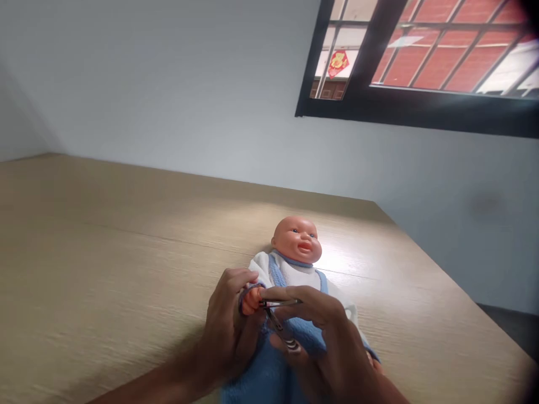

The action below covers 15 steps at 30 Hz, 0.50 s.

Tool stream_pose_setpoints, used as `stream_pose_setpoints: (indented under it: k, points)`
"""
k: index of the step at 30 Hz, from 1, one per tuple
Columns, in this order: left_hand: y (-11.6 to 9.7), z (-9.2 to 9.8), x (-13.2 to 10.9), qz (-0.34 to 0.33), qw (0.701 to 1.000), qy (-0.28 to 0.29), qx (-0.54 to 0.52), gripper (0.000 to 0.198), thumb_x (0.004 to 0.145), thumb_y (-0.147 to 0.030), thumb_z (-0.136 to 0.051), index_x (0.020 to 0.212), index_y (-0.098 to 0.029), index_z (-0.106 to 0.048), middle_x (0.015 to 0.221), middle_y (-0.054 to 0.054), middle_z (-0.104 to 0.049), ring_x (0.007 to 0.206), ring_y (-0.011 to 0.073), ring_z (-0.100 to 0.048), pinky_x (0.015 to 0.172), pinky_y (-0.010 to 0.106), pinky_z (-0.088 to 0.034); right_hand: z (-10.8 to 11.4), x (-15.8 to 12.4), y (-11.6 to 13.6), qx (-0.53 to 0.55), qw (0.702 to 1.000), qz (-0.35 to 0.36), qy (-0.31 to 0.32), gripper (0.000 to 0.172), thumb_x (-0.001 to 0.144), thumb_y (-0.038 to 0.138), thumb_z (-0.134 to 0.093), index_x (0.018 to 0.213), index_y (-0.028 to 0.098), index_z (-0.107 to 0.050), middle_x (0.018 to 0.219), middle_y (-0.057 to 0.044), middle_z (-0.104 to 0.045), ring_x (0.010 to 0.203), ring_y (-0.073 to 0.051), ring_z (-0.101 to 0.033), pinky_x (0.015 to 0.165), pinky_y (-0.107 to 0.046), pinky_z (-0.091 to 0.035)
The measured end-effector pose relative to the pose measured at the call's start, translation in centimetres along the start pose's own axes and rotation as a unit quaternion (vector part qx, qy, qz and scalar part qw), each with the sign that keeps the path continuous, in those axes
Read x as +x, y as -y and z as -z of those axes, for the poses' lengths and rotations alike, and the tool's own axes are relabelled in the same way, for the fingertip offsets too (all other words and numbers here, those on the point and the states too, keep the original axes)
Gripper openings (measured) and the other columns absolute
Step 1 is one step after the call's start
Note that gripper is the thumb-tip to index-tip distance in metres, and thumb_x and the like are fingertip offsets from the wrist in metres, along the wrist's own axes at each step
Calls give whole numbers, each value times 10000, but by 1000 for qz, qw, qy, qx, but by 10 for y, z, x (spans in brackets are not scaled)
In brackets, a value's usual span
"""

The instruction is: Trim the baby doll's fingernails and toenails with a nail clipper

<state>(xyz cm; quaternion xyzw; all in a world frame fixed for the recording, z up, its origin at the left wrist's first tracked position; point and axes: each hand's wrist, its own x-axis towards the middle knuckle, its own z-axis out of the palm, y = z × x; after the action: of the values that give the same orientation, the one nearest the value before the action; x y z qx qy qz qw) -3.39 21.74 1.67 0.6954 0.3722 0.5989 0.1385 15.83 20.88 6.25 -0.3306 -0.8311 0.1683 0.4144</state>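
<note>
A baby doll (pixel 297 241) in a white top and blue overalls lies on its back on the wooden table (pixel 126 252). My left hand (pixel 229 320) is closed around the doll's forearm and sleeve cuff, so the doll's small orange-pink hand (pixel 251 300) sticks out between my fingers and thumb. In my right hand (pixel 324 320) is a metal nail clipper (pixel 280 325), its lever spread away from its body. The clipper's jaws are at the doll's fingers; whether they touch cannot be made out. My right hand hides part of the doll's chest and its other arm.
A pale wall (pixel 168 84) rises behind the table's far edge. At the upper right is a dark-framed window (pixel 421 104) with bars, and a red and gold paper decoration (pixel 338 63) shows through it. The table's right edge slants down towards the lower right.
</note>
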Motion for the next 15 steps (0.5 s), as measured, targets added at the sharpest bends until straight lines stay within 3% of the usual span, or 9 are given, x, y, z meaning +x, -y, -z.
stream_pose_setpoints:
  k: [4, 11, 15]
  points:
    - [-9, -7, -4, 57, 997, -54, -22, 132, 990, -160, -534, 1092, -241, -517, 982, 6, -535, 838, 137, -541, 737, 238, -483, -2, -5, -5, 9, 1000, -3, 20, 548, 986, 205, -631, 1478, 346, -436, 1354, -49, -725, 1097, -239, -761, 921, -410, -656]
    - [-14, -15, -4, 42, 994, -104, 5, 179, 970, -111, -510, 1081, -252, -505, 992, -5, -504, 809, 118, -529, 705, 208, -489, -1, 5, -8, 10, 999, 31, 25, 597, 961, 149, -562, 1495, 382, -431, 1389, -51, -709, 1037, -240, -776, 841, -450, -672]
    - [-13, -15, -4, 21, 992, -120, 44, 192, 960, -94, -519, 1083, -241, -513, 978, -2, -516, 782, 115, -537, 693, 218, -496, 4, 19, -3, 9, 998, 40, 48, 515, 962, 138, -536, 1413, 382, -490, 1119, -7, -800, 848, -189, -789, 749, -363, -644]
